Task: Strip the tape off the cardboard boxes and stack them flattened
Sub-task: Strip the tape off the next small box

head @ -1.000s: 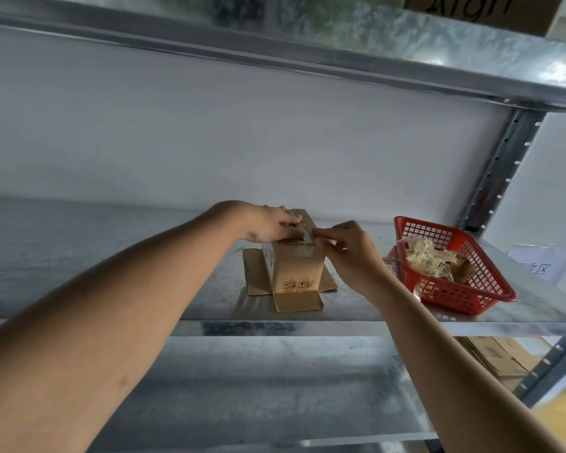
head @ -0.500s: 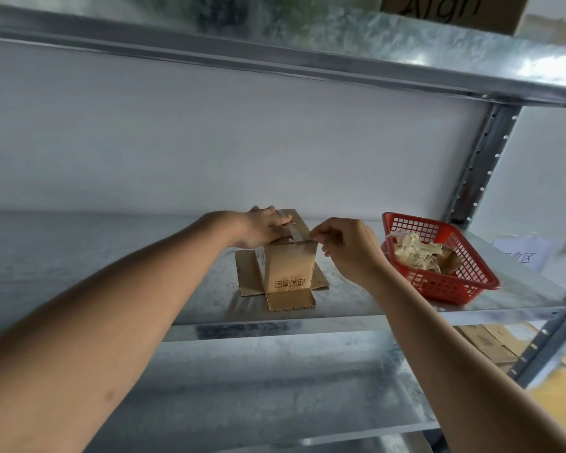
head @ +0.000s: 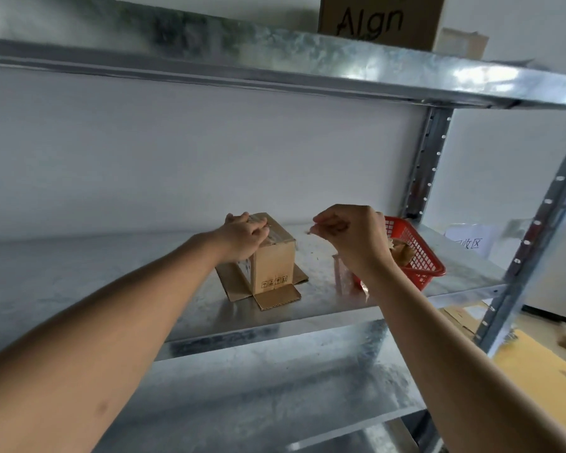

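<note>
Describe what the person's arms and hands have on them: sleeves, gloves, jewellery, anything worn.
Nothing worn shows. The left hand and right hand are bare, with no gloves, and no rings visible on the fingers. Both forearms are uncovered up to the frame edge: no sleeves, watch or wristband in view.

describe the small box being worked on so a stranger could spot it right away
On the middle metal shelf, left of the red basket, stands a small cardboard box under the left hand. Unlike the printed box on the top shelf, its bottom flaps splay flat around it.

Two bare forearms, no sleeves visible
</note>
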Motion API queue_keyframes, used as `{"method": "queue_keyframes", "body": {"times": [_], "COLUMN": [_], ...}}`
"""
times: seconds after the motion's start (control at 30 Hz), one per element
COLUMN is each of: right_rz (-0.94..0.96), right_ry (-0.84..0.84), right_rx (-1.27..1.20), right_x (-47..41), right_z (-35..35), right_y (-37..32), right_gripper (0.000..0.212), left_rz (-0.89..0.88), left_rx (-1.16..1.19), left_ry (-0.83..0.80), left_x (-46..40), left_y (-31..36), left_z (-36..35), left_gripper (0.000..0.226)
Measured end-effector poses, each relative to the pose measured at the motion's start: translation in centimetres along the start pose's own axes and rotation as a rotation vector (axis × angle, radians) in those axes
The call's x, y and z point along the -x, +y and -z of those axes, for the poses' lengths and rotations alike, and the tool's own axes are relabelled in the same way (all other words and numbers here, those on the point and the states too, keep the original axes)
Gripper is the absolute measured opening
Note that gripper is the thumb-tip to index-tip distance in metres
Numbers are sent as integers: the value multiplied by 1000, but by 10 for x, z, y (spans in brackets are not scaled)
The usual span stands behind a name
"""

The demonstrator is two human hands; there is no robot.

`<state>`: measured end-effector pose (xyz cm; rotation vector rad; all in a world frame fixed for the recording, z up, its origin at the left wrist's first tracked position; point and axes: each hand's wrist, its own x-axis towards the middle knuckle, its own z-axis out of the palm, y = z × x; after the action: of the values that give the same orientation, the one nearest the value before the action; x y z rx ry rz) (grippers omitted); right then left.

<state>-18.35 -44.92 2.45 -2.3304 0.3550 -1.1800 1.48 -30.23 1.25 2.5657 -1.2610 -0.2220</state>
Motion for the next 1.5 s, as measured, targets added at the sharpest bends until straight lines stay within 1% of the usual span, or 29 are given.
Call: {"method": "queue_keyframes", "body": {"times": [0.1,0.17,0.27,0.37,0.5,0.6,0.67,0.8,0.93,1.1,1.17,1.23,1.3,1.4,1.47,1.5], "right_rz": [-21,-47,-42,-56,-63,-70,-85,-91,-152,-172,-161,-155,-152,-74,19,68], "right_ry": [12,-14,-75,-111,-197,-314,-341,-246,-165,-127,-48,56,116,157,114,62], "right_rx": [163,275,423,474,579,579,541,441,384,266,243,238,215,195,198,202], "right_x": [-2,-5,-9,-13,-14,-15,-16,-20,-23,-26,-26,-26,-26,-24,-21,-19], "right_z": [17,27,35,41,46,45,45,45,39,33,34,35,36,36,31,25], "right_y": [24,37,53,67,86,98,103,108,116,123,122,120,117,106,93,85], "right_gripper": [17,22,23,27,24,17,19,17,25,12,15,23,25,21,20,20], "left_rz": [-16,4,-29,-54,-18,-1,8,23,28,31,27,20,20,14,-1,-10], "left_rx": [-16,-15,-49,-69,-18,18,32,16,10,10,1,-3,-17,-31,-25,-21], "left_ry": [-1,-8,-26,-26,-48,-53,-57,-71,-69,-73,-72,-77,-89,-88,-69,-57], "left_x": [-6,-12,-18,-25,-41,-49,-53,-57,-58,-58,-59,-59,-59,-60,-58,-57], "left_y": [19,32,49,62,66,67,67,66,65,64,64,64,63,61,59,58], "left_z": [-3,-4,-5,-6,-11,-15,-16,-14,-16,-17,-16,-15,-15,-16,-18,-19], "left_gripper": [57,58,58,57,58,58,59,59,59,59,59,60,60,61,60,60]}}
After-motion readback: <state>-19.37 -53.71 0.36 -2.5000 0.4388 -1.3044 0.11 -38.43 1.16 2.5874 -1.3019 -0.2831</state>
